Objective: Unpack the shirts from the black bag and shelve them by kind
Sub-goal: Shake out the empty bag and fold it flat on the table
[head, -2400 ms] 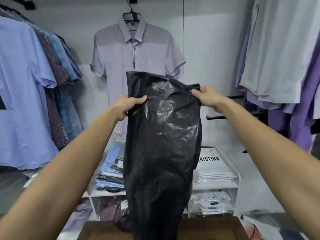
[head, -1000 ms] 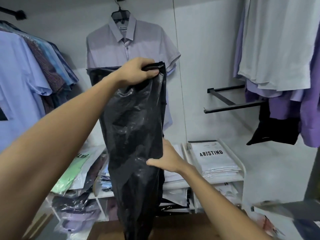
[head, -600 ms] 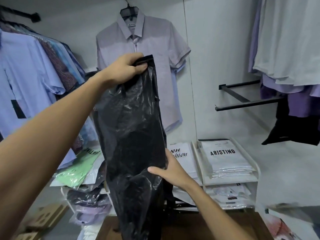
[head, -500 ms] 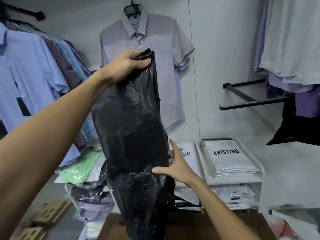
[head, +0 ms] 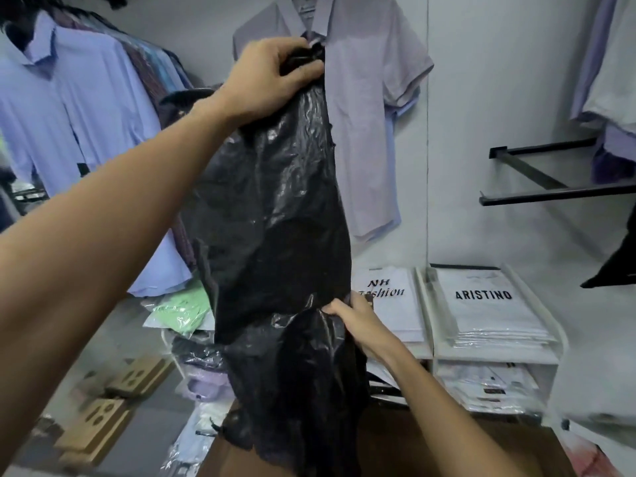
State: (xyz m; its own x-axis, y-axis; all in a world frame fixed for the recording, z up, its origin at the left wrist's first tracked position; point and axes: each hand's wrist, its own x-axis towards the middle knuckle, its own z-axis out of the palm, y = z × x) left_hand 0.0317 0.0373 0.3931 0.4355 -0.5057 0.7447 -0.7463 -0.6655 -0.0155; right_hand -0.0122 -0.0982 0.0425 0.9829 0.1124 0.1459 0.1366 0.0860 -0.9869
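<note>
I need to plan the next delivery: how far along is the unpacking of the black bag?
Done: packaged shirts sit in the white shelf unit, including the ARISTINO stack and NH Fashion stack. In hand: the left hand holds the black bag up by its gathered top, and the right hand pinches its side lower down. The bag hangs limp, contents hidden. Left: loose packs lie unsorted beside the shelves.

Dim, cool, even lighting; soft shadows only. Glossy glare streaks on black bag (head: 275,215). Wide-angle bending toward 3 and 9 o'clock edges; slight blur at 6.
</note>
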